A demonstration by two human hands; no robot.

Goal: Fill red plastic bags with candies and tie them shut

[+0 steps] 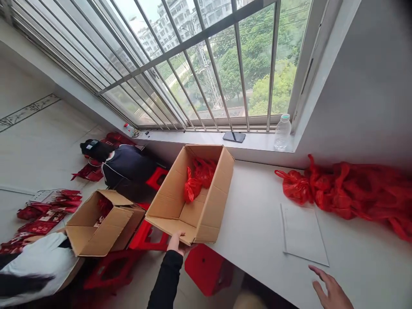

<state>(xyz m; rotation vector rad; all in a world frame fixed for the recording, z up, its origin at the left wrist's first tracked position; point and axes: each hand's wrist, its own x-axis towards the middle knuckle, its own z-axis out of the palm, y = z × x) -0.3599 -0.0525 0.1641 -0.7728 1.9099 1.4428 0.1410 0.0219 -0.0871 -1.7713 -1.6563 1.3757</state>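
An open cardboard box (214,210) sits at the left end of the white table, with tied red plastic bags (192,186) in its far part. My left hand (175,243) grips the box's near edge, thumb over the rim and the other fingers mostly hidden beneath. Over the table at the lower right, my right hand (331,289) is open, fingers apart, holding nothing. Just beyond it lies a flat white packet or sheet (304,234). A row of knotted red plastic bags (347,189) lies along the wall, their contents hidden.
A phone (234,137) and a clear plastic bottle (283,133) are on the windowsill. Red stools (206,266) stand below and left of the table. Another cardboard box (96,234) is farther left, near two people. Red bags (48,214) lie at far left.
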